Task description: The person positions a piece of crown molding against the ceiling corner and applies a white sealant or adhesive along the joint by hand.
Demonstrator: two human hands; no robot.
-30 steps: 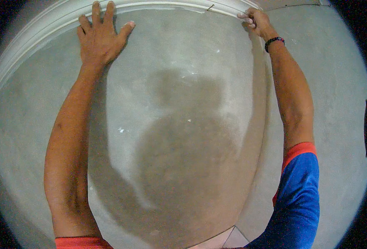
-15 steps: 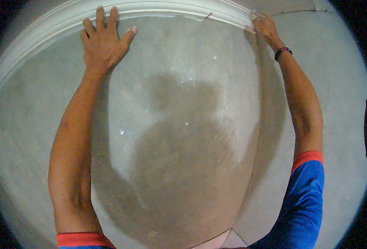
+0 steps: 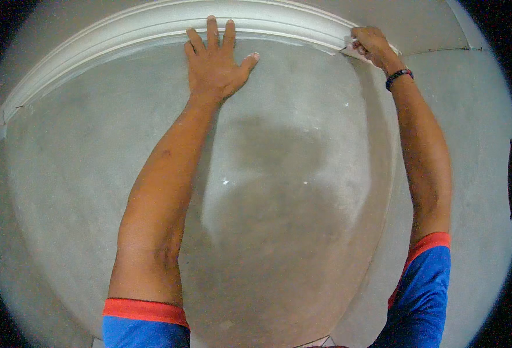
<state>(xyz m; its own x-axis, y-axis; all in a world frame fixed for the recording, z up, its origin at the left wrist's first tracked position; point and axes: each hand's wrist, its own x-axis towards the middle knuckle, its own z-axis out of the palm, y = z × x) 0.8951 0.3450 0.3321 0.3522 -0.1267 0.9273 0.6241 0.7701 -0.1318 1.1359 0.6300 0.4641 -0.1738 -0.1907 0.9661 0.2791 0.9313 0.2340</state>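
A white crown moulding (image 3: 134,36) runs along the top of a grey plastered wall (image 3: 279,87). My left hand (image 3: 215,69) lies open on it, fingers spread upward over the moulding's lower part and the palm on the wall just below. Near the moulding's right end, my right hand (image 3: 374,47) is closed, its fingers curled against the moulding. A whitish smear shows at its fingers; whatever they grip, if anything, is hidden. Just left of these fingers, a thin nail (image 3: 342,50) sticks out at the moulding's lower edge. A dark bracelet (image 3: 399,79) circles my right wrist.
A wall corner (image 3: 388,203) runs down on the right. Another nail (image 3: 19,107) pokes out near the moulding's far left end. A dark crack line (image 3: 441,50) crosses the top of the right wall. Pale tiles (image 3: 319,341) show at the bottom edge.
The view has swung left, so wall and moulding appear farther right. My right hand has shifted left along the moulding toward the nail. My left hand stays at about the same spot on it.
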